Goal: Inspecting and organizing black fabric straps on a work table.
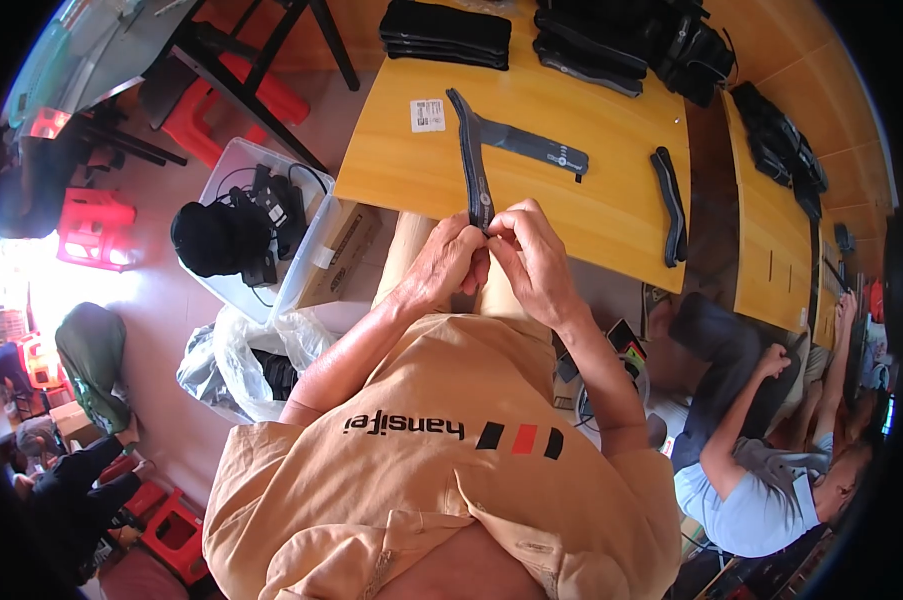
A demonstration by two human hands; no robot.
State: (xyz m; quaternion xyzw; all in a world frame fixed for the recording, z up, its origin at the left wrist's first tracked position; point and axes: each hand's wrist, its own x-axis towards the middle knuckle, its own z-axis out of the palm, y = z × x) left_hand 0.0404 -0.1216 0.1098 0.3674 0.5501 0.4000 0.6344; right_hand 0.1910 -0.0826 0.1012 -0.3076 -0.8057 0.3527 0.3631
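Observation:
A dark grey fabric strap (473, 165) runs from the wooden table (401, 160) toward me, its near end at the table's front edge. My left hand (441, 262) pinches that end, thumb and fingers closed. From the other side my right hand (533, 262) grips the same end, its fingertips almost touching those of the left. Exactly what the fingertips cover is hidden. Beyond the hands, a second grey strap (536, 147) with light printing lies flat, angled to the right. Another dark strap, folded (670, 207), rests near the table's right edge.
Stacked black straps (444, 38) and a further dark pile (591, 50) occupy the table's far side. A white label (427, 116) is on its top. At left stands a plastic bin (311, 250) with black gear, above a plastic bag (241, 360). A co-worker (751, 490) sits at right.

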